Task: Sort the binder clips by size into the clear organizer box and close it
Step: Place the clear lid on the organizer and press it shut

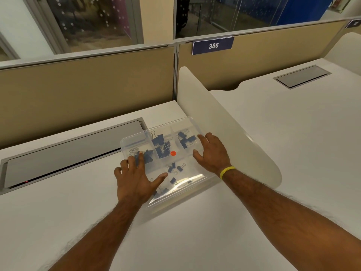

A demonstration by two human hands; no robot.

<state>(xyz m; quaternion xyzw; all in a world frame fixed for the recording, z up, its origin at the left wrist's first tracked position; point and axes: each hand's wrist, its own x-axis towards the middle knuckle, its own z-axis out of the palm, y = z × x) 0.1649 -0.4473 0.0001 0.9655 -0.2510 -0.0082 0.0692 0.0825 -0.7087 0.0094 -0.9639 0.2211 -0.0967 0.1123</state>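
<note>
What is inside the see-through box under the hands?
Blue binder clips lie in separate compartments of the clear organizer box, and an orange dot shows near the middle. The left hand covers some clips, and the right hand hides the box's right edge.

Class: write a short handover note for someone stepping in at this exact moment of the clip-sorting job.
Left hand: flat, fingers spread on the organizer box lid, near-left part.
Right hand: open, pressing the lid's right edge.
Binder clips: all blue, inside the compartments under the clear lid; none visible loose on the desk.
Done: sorting appears finished, lid is down.
Left: confirm it is latched; the catch isn't visible.
</note>
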